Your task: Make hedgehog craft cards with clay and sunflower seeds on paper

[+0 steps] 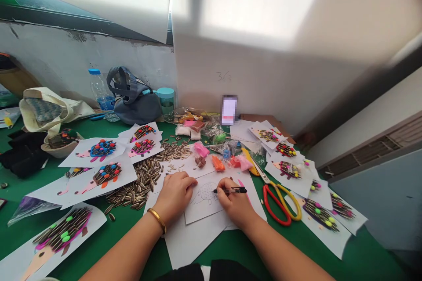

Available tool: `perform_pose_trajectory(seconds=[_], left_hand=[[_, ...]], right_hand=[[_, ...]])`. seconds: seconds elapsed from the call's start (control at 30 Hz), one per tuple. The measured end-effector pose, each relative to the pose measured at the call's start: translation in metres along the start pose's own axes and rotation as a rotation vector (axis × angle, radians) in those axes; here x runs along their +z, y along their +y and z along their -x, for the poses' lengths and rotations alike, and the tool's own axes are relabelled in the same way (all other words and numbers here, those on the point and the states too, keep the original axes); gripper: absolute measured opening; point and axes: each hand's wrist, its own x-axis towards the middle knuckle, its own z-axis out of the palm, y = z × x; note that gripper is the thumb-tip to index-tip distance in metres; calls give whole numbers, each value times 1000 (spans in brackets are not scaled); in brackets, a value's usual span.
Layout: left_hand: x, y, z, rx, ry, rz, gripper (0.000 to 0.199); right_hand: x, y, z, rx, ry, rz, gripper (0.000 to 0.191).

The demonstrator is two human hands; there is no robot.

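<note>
My right hand (235,207) is shut on a black pen (231,190), its tip on a white sheet with a pencil-line hedgehog outline (204,199). My left hand (174,194), with curled fingers and a gold bangle (157,220) at the wrist, rests on the sheet's left edge and holds nothing. Left of it lies a spread of striped sunflower seeds (140,182). Red-and-yellow-handled scissors (280,204) lie right of my right hand. Several finished paper hedgehogs with seed spines and coloured balls (105,175) surround the hands.
The green tabletop (108,239) ends at a white wall. Along the back stand a water bottle (102,92), a dark bag (132,96), a teal-lidded cup (165,101) and a canvas tote (49,109). Plastic packets of coloured clay (217,162) lie behind the sheet.
</note>
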Motion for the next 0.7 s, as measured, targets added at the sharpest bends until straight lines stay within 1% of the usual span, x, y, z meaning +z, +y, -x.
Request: perform_pose_trajectory(seconds=[0.3,0.57,0.7], left_hand=[[1,0,0,4,4,-1,29],[-1,1,0,3,2,3,30],[-1,1,0,1,-2,7,30]], right_hand=[[-1,1,-1,1,13,-29,12],[0,-1,2,10,-8,8,12],[0,1,2,15,-1,-32,12]])
